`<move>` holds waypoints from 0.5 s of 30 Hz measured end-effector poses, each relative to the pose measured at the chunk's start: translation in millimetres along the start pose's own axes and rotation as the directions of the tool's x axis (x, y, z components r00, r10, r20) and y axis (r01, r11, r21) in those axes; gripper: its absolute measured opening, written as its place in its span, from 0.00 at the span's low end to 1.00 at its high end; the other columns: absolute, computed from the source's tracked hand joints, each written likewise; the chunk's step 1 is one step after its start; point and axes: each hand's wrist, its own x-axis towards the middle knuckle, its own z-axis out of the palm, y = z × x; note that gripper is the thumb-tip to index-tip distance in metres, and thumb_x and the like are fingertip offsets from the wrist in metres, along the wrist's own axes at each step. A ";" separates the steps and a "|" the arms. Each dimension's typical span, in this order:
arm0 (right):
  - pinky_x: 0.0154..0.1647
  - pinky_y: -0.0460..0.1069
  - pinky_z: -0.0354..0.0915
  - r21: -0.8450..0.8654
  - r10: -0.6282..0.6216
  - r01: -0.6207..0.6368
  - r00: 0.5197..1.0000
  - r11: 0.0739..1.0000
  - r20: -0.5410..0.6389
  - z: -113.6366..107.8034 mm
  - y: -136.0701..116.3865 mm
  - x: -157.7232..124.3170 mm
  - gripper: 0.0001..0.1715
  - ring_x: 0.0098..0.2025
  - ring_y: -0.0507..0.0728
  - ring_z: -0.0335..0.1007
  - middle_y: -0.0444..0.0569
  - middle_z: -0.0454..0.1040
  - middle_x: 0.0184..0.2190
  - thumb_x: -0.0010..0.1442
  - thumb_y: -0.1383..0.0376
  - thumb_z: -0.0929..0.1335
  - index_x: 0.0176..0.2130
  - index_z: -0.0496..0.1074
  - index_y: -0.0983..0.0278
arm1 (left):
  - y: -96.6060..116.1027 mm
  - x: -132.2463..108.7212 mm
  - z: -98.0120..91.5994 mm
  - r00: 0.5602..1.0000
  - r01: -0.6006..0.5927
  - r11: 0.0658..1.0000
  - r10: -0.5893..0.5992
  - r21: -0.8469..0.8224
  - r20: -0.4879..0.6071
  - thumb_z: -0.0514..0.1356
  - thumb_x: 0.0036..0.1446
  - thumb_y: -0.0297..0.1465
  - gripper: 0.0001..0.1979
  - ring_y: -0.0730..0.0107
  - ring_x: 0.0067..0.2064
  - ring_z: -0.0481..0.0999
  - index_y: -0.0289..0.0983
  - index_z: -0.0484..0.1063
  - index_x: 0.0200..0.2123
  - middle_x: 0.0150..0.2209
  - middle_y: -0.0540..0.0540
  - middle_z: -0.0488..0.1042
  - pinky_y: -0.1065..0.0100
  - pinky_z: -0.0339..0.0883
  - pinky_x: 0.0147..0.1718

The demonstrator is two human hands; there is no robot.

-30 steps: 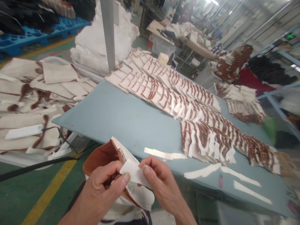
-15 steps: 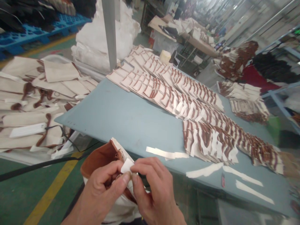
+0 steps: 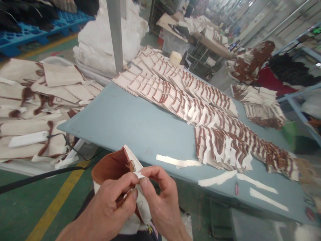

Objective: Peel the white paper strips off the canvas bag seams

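Note:
My left hand (image 3: pixel 107 202) and my right hand (image 3: pixel 163 195) meet low in the middle of the view, both closed in a pinch. Between their fingertips is a small white strip (image 3: pixel 137 174), mostly covered by thumbs and forefingers. Behind and below the hands, a cream piece with a brown lining (image 3: pixel 110 165) stands curved open near the table's front edge. Its cream outer side (image 3: pixel 144 209) shows under my right hand. My left fingers lie at its upper edge; the exact contact is hidden.
A blue-grey table (image 3: pixel 100 117) carries overlapping rows of cream-and-brown pieces (image 3: pixel 175 93), loose white strips (image 3: pixel 218 178) and a small red tool (image 3: pixel 237 188). At left, a bin holds more cream pieces (image 3: pixel 64 75). A grey post (image 3: pixel 115 36) rises behind the table; a black cord (image 3: pixel 45 179) crosses at left.
The small white strip, flat and plainly visible before, is now folded or turned and mostly covered by my fingers. My right hand has shifted slightly left and up.

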 end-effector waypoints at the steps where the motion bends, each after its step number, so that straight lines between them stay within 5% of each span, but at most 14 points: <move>1: 0.45 0.52 0.73 0.056 0.039 -0.040 0.999 0.998 0.006 0.9 2.0 1.2 0.11 0.39 0.59 0.79 0.48 0.84 0.36 0.69 0.56 0.74 0.38 0.81 0.60 | -1.1 -0.2 1.0 1.000 -0.005 1.000 0.005 -0.007 -0.001 0.58 0.69 0.33 0.11 0.73 0.18 0.72 0.42 0.82 0.42 0.21 0.57 0.78 0.76 0.61 0.19; 8: 0.45 0.50 0.72 0.342 0.160 -0.157 0.987 0.926 0.019 2.9 2.2 9.0 0.24 0.40 0.58 0.75 0.49 0.84 0.38 0.63 0.45 0.78 0.34 0.81 0.63 | 2.4 0.8 -1.5 0.991 0.136 0.990 -0.136 -0.047 0.002 0.61 0.66 0.39 0.12 0.68 0.20 0.77 0.42 0.82 0.45 0.21 0.53 0.79 0.74 0.65 0.20; 11: 0.36 0.47 0.67 0.347 0.230 -0.227 0.973 0.910 0.033 0.8 2.2 10.2 0.27 0.33 0.54 0.68 0.47 0.80 0.31 0.61 0.43 0.78 0.33 0.79 0.63 | 11.7 -4.7 -1.4 0.969 0.243 0.949 -0.246 -0.201 0.012 0.64 0.66 0.42 0.10 0.64 0.26 0.83 0.43 0.77 0.44 0.26 0.52 0.82 0.73 0.73 0.26; 15: 0.31 0.46 0.62 0.226 0.200 -0.188 0.979 0.956 -0.032 0.6 4.5 8.4 0.25 0.28 0.52 0.62 0.42 0.72 0.25 0.63 0.46 0.77 0.30 0.75 0.63 | 25.0 -13.5 0.1 0.924 0.342 0.854 -0.382 -0.392 -0.028 0.67 0.64 0.46 0.16 0.67 0.28 0.78 0.44 0.66 0.36 0.27 0.54 0.75 0.73 0.72 0.29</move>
